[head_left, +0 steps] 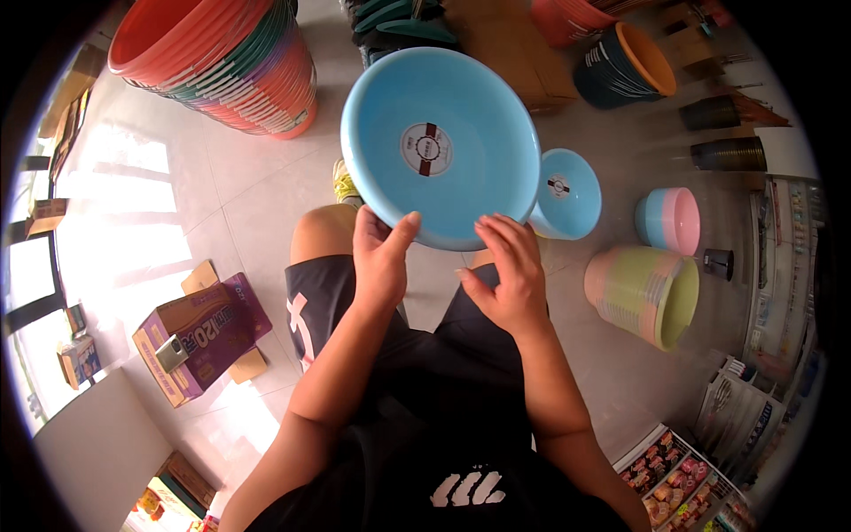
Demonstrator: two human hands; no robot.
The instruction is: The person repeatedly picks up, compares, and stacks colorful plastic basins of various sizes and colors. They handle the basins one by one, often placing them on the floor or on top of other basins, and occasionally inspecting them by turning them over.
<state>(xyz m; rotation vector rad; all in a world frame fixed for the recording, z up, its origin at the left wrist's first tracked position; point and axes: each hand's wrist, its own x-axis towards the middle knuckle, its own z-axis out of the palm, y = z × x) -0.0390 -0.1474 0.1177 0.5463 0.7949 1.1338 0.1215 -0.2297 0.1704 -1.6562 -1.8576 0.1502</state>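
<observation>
While we sit with our knees bent above the pale tiled floor [222,204], both hands hold 1 large round light-blue plastic basin [441,142] up in front of us, its hollow facing us and a round sticker at its centre. Our left hand [381,262] has its grip clamped on the near rim, thumb over the inside edge and fingers behind. Our right hand [505,270] takes the same rim just beside it, fingers curled over the lip, so that grip is closed on the basin too. Behind the basin's right edge, a smaller light-blue plastic basin [567,191] leans tilted on the floor, seeming to touch the large one in this view, though we cannot tell whether they truly meet. Near it to the right lies a short stack of pink and blue plastic bowls [671,220], and below that a stack of pastel pink and yellow-green plastic buckets [647,294] on its side. Well apart at upper left, a tall leaning stack of orange and green plastic basins [226,58] rests on the floor. A purple cardboard box [199,332] sits at lower left, its flaps open.
</observation>
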